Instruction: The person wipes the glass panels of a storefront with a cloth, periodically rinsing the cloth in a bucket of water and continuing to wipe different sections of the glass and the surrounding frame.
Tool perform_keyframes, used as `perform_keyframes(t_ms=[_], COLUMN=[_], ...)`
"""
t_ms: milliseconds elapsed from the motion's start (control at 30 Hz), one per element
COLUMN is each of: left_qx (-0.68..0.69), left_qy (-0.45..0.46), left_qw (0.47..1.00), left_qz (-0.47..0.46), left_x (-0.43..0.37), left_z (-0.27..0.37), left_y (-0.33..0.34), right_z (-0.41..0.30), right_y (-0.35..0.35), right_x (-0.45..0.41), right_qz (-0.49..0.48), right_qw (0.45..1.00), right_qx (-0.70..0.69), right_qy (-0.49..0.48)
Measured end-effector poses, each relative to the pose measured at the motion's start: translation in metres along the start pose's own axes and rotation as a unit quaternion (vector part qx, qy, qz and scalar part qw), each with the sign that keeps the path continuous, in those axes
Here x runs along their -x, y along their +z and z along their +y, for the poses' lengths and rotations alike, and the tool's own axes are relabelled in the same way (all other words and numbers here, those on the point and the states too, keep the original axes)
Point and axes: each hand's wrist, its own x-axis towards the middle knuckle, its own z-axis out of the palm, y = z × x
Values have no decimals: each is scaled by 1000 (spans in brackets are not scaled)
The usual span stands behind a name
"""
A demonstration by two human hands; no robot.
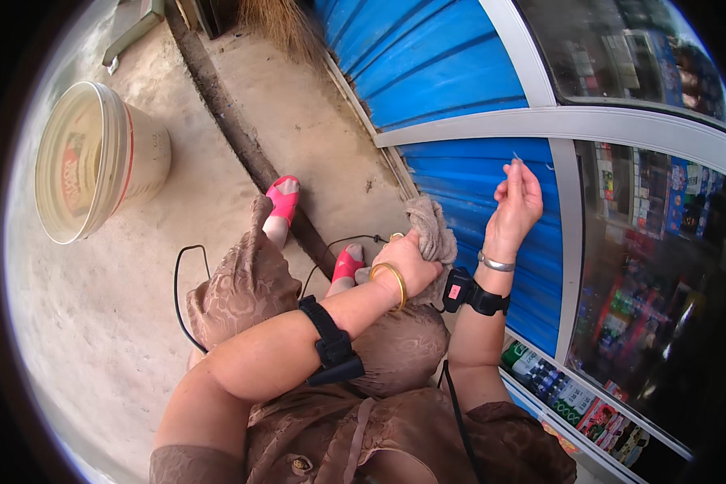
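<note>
My left hand point(412, 264), with a gold bangle at the wrist, reaches across my knees and grips a crumpled grey-brown cloth point(432, 230). The cloth hangs partly down beside my knee, close to the base of a blue corrugated panel point(472, 163). In front of that panel, my right hand point(518, 193) is raised with its fingers drawn together. A small pale scrap point(515, 156) shows at its fingertips; what it is made of is too small to tell. A silver bracelet point(496, 262) circles the right wrist.
A clear plastic bucket point(139, 151) stands on the concrete floor point(97, 314) at left. A narrow channel point(218, 109) crosses the floor by my pink sandals point(284, 196). Broom bristles point(281, 27) lie at the top. Packaged goods point(617, 327) show behind glass, framed by pale metal bars point(617, 127).
</note>
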Motion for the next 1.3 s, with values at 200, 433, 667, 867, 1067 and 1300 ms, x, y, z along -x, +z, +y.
perform_keyframes(t_ms=[200, 433, 667, 867, 1067, 1300], left_qx=[-17, -18, -15, -13, -22, -19], left_qy=[7, 13, 3, 5, -3, -9], left_qw=[1000, 1000, 1000, 1000, 1000, 999], left_qz=[-2, 10, 1, -7, -15, -27], left_x=[0, -1, -1, 3, 1, 3], left_z=[1, 0, 0, 6, 7, 6], left_y=[-1, 3, 2, -2, -1, -3], right_z=[13, 12, 17, 25, 29, 16], right_y=[-45, -39, -38, -42, -33, -13], right_x=[-29, -38, -44, -42, -18, -16], right_qz=[160, 136, 112, 141, 159, -85], right_qw=[980, 957, 940, 949, 968, 978], right_qx=[-107, -249, -319, -276, -183, -187], right_qy=[50, 64, 41, 49, 61, 44])
